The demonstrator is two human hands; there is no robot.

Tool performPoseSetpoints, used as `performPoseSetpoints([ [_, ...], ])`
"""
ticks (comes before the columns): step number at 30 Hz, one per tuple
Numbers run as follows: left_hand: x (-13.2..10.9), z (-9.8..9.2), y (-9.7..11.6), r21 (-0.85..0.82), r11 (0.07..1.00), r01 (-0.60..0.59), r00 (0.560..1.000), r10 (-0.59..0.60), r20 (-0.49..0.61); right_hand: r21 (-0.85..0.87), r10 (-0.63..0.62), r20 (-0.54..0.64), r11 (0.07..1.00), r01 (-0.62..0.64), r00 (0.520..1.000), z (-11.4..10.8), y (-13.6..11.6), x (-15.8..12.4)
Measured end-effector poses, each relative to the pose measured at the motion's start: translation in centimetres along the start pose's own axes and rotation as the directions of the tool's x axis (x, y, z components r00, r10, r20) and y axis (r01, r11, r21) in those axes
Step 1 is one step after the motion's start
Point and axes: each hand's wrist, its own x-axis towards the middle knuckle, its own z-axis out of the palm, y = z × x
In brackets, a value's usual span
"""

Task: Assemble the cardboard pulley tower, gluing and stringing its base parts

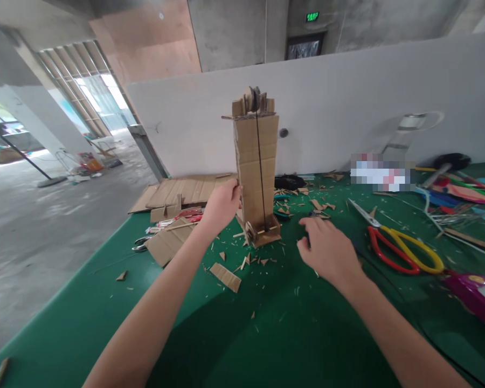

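A tall cardboard tower (248,156) stands upright on the green table, with a cardboard pulley wheel (253,99) at its top. A dark cord (260,151) runs from the wheel down the front to a thin stick at the base. Against the tower's left edge, the fingers of my left hand (224,205) are closed on it; their tips are partly hidden. My right hand (329,248) hovers to the right of the tower, apart from it, thumb and fingers spread and nothing visible between them.
Red-and-yellow-handled scissors (396,248) and a purple glue gun (475,291) lie at the right. Cardboard sheets (189,191) are at the back left, and a loose cardboard strip (225,276) lies in front among scraps. A white partition (327,102) stands behind the table.
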Motion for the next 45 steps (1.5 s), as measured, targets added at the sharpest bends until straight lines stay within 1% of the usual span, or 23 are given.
performPoseSetpoints([
  [2,0.1,-0.5,-0.5,0.007,1.0,0.003,1.0,-0.003,0.014,-0.2,0.059,0.038,0.979,-0.05,0.998,-0.2,1.4,0.0],
  [3,0.0,-0.7,-0.7,0.028,1.0,0.006,1.0,-0.007,0.021,-0.262,0.09,0.066,0.962,-0.07,0.994,-0.2,2.0,-0.1],
  [6,-1.0,-1.7,-1.0,0.155,0.987,0.046,0.997,-0.056,0.06,-0.342,0.134,0.169,0.937,-0.069,0.976,0.1,3.3,-0.3],
  [7,-1.6,-2.0,-1.1,0.203,0.977,0.062,0.992,-0.083,0.097,-0.349,0.14,0.195,0.935,-0.065,0.971,0.3,3.6,-0.3],
  [9,-2.9,-2.3,-1.6,0.251,0.967,0.051,0.966,-0.112,0.233,-0.348,0.157,0.222,0.935,-0.072,0.962,0.7,4.1,-0.1],
  [11,-4.3,-2.2,-2.3,0.197,0.98,0.017,0.922,-0.092,0.377,-0.332,0.179,0.24,0.939,-0.093,0.954,1.1,4.3,0.2],
  [14,-6.1,-0.9,-3.2,0.042,0.999,0.002,0.879,-0.021,0.477,-0.292,0.195,0.246,0.949,-0.119,0.95,1.3,4.4,0.5],
  [15,-6.6,-0.3,-3.4,0.0,1.0,0.011,0.877,-0.01,0.481,-0.273,0.196,0.234,0.953,-0.129,0.952,1.3,4.4,0.6],
  [18,-7.6,1.4,-3.3,-0.056,0.996,0.076,0.916,-0.048,0.398,-0.153,0.217,0.157,0.969,-0.194,0.963,1.0,4.4,0.9],
  [21,-8.0,2.4,-2.7,-0.066,0.995,0.081,0.934,-0.052,0.352,0.088,0.294,0.115,0.948,-0.304,0.949,0.6,4.4,1.3],
  [23,-8.2,2.8,-2.4,-0.051,0.995,0.082,0.942,-0.061,0.331,0.284,0.34,0.157,0.884,-0.372,0.927,0.5,4.3,1.5],
  [26,-8.4,3.1,-2.2,0.001,0.998,0.065,0.955,-0.062,0.289,0.537,0.305,0.293,0.732,-0.419,0.906,0.8,3.9,1.4],
  [28,-8.5,3.3,-2.2,0.044,0.998,0.038,0.957,-0.049,0.286,0.611,0.259,0.353,0.664,-0.432,0.899,1.2,3.6,1.1],
  [32,-9.0,3.6,-2.3,0.085,0.996,0.021,0.954,-0.045,0.298,0.667,0.247,0.388,0.589,-0.456,0.888,1.7,3.0,0.5],
  [34,-9.0,3.6,-2.6,0.073,0.997,0.0,0.964,-0.02,0.266,0.722,0.255,0.399,0.505,-0.473,0.881,1.9,2.8,0.4],
  [35,-8.9,3.6,-2.9,0.059,0.998,-0.01,0.976,-0.004,0.219,0.744,0.265,0.399,0.466,-0.479,0.878,2.0,2.7,0.3],
  [37,-8.0,3.3,-3.6,0.013,1.0,-0.025,0.999,0.024,0.045,0.766,0.3,0.386,0.423,-0.485,0.872,2.1,2.5,0.3],
  [38,-7.3,3.2,-3.9,-0.02,0.999,-0.027,0.996,0.025,-0.087,0.77,0.316,0.377,0.416,-0.484,0.871,2.1,2.4,0.3],
  [39,-6.4,3.0,-4.3,-0.052,0.998,-0.039,0.977,0.027,-0.211,0.772,0.326,0.369,0.414,-0.483,0.87,2.2,2.4,0.2],
  [40,-5.3,2.8,-4.7,-0.1,0.994,-0.043,0.955,0.012,-0.295,0.772,0.331,0.366,0.415,-0.482,0.87,2.3,2.4,0.2],
  [42,-2.9,2.4,-5.3,-0.239,0.97,-0.038,0.942,-0.044,-0.331,0.768,0.333,0.361,0.424,-0.48,0.871,2.5,2.4,0.2],
  [43,-1.8,2.4,-5.5,-0.3,0.954,-0.021,0.949,-0.076,-0.307,0.765,0.328,0.359,0.433,-0.477,0.874,2.5,2.5,0.2],
  [45,0.1,2.6,-5.7,-0.4,0.916,0.011,0.978,-0.093,-0.186,0.76,0.318,0.355,0.45,-0.47,0.879,2.6,2.5,0.2],
])
